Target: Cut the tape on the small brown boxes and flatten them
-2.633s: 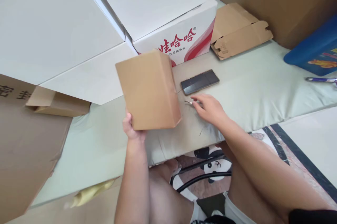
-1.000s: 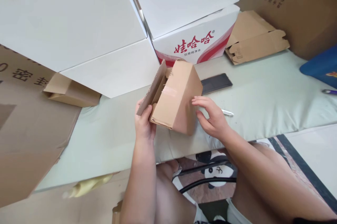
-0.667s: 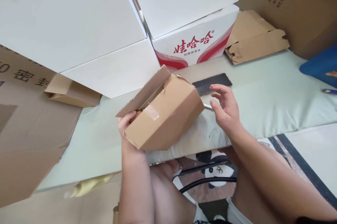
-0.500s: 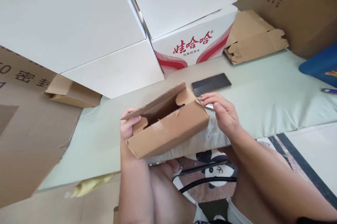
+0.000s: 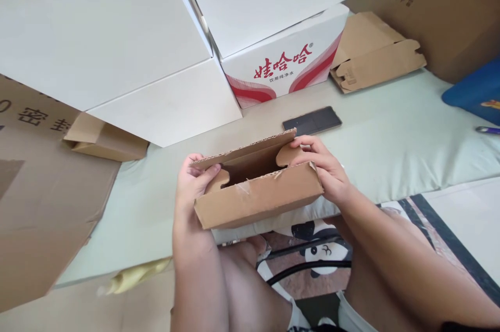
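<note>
A small brown cardboard box (image 5: 260, 196) is held between my two hands, over the near edge of the cloth-covered table. Its top is open, with a long flap raised at the far side and a small tab folded in at each end. My left hand (image 5: 195, 178) grips the left end, thumb on the end tab and fingers behind the raised flap. At the right end, my right hand (image 5: 322, 165) is closed on the flap's corner and the box side. The box's inside is dark, and I cannot make out its contents.
A black phone (image 5: 312, 120) lies beyond the box. White cartons (image 5: 164, 103) and a red-printed carton (image 5: 287, 72) stand behind. A flattened cardboard piece (image 5: 383, 66) is at back right, a small brown box (image 5: 107, 137) at left, a blue object (image 5: 474, 90) and pen (image 5: 488, 130) at right.
My right hand has closed on the box's right end, where it was beside it with fingers loose. The box has turned more level and shifted slightly right.
</note>
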{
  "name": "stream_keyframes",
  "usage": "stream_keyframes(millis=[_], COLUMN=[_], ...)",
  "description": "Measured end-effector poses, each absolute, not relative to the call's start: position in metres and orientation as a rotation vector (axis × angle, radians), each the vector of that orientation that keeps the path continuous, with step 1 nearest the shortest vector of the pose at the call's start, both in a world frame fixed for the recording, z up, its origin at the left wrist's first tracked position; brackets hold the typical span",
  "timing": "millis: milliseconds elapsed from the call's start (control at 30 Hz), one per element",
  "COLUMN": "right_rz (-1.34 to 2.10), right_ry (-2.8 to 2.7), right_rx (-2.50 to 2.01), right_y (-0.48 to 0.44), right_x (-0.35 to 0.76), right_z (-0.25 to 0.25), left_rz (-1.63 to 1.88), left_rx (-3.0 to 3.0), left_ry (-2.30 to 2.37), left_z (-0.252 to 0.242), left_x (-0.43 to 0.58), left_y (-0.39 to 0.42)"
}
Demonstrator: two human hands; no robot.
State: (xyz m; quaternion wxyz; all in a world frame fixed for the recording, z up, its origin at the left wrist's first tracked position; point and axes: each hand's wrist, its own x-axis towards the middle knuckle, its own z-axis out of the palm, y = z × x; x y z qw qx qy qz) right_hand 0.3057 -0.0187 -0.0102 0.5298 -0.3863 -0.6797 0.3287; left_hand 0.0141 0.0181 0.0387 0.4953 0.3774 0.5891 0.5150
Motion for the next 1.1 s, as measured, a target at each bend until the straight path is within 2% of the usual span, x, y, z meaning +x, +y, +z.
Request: stream_keyframes(millis=[133,333,600,1100], right_rz=[0.721,0.626,0.575,0.582], right_ry=[-1.658,-1.769,-1.800,-1.741], right_rx=[-0.912,-0.852,-0.859,-0.830], right_y=[-0.018,-0.018,-0.019,-0.021], right_x=[0.305,0.306,0.305,0.304], right_z=[-0.012,-0.019,-0.017,-0.021], left_rz=[1.272,0.895,0.758,1.477], left_rx=[1.111,1.407,1.540,1.688], left_ry=[1.337,1.469,1.550,0.931], left_z=[0.047,0.054,0.053,0.018], left_x=[0.018,0.012,0.006,0.007], left_y=[0.011,0.006,0.003,0.021])
